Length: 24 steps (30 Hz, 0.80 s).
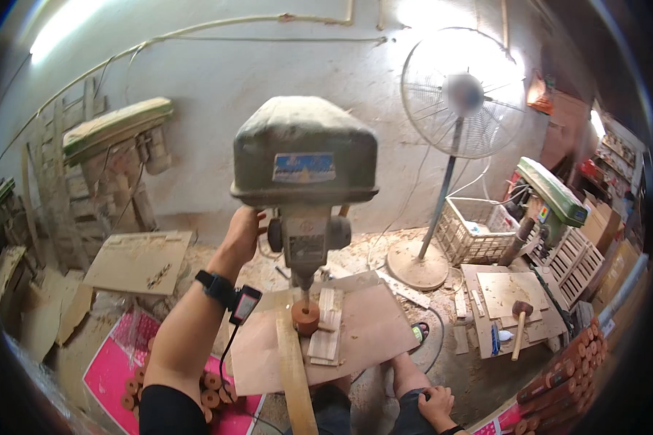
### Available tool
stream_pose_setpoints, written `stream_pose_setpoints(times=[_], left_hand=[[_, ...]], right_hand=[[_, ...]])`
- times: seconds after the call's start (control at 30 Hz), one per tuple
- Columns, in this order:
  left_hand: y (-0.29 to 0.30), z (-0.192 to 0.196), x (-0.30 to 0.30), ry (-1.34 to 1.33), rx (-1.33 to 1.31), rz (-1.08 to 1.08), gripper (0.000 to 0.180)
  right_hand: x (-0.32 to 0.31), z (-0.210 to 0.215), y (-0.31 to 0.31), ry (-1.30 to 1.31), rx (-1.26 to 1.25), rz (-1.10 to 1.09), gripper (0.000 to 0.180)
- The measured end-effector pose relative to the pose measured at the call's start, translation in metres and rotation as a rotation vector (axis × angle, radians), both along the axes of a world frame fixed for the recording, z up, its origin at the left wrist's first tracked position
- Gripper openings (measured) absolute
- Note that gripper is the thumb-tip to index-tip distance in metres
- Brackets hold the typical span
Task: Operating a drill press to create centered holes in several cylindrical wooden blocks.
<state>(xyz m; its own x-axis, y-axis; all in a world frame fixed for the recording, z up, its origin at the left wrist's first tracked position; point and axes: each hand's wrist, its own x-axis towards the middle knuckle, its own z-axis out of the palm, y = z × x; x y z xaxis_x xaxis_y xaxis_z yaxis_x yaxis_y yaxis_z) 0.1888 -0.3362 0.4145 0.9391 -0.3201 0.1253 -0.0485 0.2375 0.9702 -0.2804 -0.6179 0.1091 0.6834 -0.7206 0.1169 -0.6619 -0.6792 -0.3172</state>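
Observation:
A green drill press (305, 152) stands right in front of me. Its chuck and bit (305, 286) point down at a reddish-brown round wooden block (305, 317). This block sits against a long wooden strip (292, 362) and some pale wooden slats (328, 330) on a flat board (374, 322). My left hand (245, 226) is raised to the left side of the press head; its fingers are mostly hidden there. My right hand (437, 406) rests by my knee with nothing in it, fingers loosely spread. Neither hand touches the block.
More round wooden blocks (210, 397) lie on a pink sheet (107, 370) at left. A mallet (519, 326) lies on a board at right, near stacked brown wooden rods (566, 377). A standing fan (457, 94), a crate (479, 217) and other drill presses (116, 130) stand behind.

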Motion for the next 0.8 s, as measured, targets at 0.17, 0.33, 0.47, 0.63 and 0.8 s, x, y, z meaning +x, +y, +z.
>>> stream_pose_setpoints(times=[0.17,0.33,0.47,0.63,0.8], left_hand=[[0.003,-0.001,0.000,0.037,0.043,-0.027,0.047],[-0.003,0.011,-0.015,-0.035,-0.003,-0.028,0.049],[0.005,0.014,-0.026,-0.036,-0.009,-0.031,0.073],[0.041,-0.043,-0.037,-0.063,0.137,0.122,0.059],[0.106,-0.205,-0.174,-0.157,0.545,0.414,0.034]], right_hand=[[-0.005,-0.009,-0.007,-0.073,0.023,0.029,0.014],[-0.015,-0.016,-0.016,-0.028,0.075,0.015,0.014],[-0.022,-0.018,-0.022,0.021,0.018,0.087,0.026],[-0.013,-0.029,-0.024,0.013,0.001,0.069,0.021],[-0.006,-0.027,-0.016,-0.029,0.053,0.088,0.014]])
